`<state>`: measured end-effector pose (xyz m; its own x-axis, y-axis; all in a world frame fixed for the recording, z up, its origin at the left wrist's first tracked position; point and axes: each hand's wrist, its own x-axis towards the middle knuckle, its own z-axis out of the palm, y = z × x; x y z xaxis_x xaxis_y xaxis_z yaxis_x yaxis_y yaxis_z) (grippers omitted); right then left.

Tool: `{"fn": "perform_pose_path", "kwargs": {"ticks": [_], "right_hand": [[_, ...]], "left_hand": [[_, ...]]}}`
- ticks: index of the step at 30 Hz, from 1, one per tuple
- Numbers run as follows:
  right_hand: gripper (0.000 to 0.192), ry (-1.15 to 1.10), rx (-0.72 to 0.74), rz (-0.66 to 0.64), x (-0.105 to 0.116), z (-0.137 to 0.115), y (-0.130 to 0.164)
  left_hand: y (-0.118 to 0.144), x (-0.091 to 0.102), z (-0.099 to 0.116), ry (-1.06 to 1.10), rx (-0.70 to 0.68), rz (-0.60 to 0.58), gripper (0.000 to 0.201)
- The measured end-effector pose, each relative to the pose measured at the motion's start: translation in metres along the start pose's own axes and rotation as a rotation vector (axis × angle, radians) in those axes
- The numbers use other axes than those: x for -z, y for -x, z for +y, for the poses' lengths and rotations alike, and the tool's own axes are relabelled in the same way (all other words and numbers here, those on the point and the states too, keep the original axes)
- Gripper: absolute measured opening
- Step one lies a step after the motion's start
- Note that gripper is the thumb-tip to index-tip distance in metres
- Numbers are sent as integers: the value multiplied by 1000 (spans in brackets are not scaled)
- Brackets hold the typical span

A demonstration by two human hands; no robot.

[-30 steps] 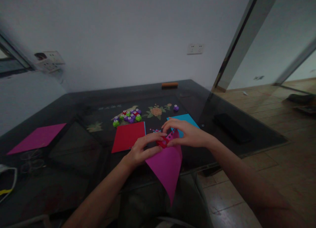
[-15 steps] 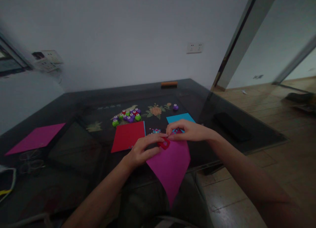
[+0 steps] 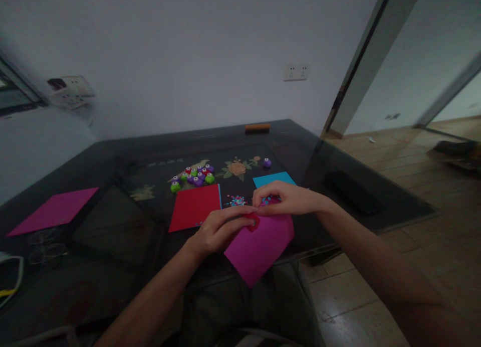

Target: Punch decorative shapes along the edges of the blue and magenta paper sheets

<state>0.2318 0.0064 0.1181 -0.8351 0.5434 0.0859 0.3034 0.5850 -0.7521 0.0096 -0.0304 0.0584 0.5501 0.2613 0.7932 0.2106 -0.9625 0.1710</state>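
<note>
A small red craft punch (image 3: 253,222) sits at the upper edge of a magenta paper sheet (image 3: 259,246). My left hand (image 3: 216,229) is closed on the punch, its thumb lying across it. The fingers of my right hand (image 3: 281,197) pinch together at the sheet's top edge, right beside the punch; what exactly they grip is partly hidden. The sheet hangs bent over the table's front edge, one corner pointing down. Just beyond my hands lies a small heap of coloured paper bits (image 3: 236,200).
Red sheets (image 3: 197,206) lie left of the hands, a blue sheet (image 3: 274,178) behind the right one. Farther back are several coloured punches (image 3: 197,176) and one purple punch (image 3: 267,162). Another magenta sheet (image 3: 54,211) is at far left, a dark flat case (image 3: 353,192) at right.
The magenta sheet's lower corner has swung up and slightly left, so the sheet looks flatter. My left thumb has moved onto the red punch. Both hands stay in nearly the same place.
</note>
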Motion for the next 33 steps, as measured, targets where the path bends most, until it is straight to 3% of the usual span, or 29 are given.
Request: {"fn": "perform_pose_path", "kwargs": {"ticks": [12, 22, 27, 33], "right_hand": [[23, 5, 0, -18, -1, -2, 0], [25, 16, -16, -27, -2, -4, 1], [23, 15, -18, -24, -2, -3, 2], [23, -1, -14, -25, -2, -5, 2]], "left_hand": [[-2, -1, -12, 75, -68, -29, 28], [-12, -1, -7, 137, 39, -36, 25], [-15, -1, -9, 75, -30, 36, 22], [-17, 1, -7, 24, -74, -11, 14]]}}
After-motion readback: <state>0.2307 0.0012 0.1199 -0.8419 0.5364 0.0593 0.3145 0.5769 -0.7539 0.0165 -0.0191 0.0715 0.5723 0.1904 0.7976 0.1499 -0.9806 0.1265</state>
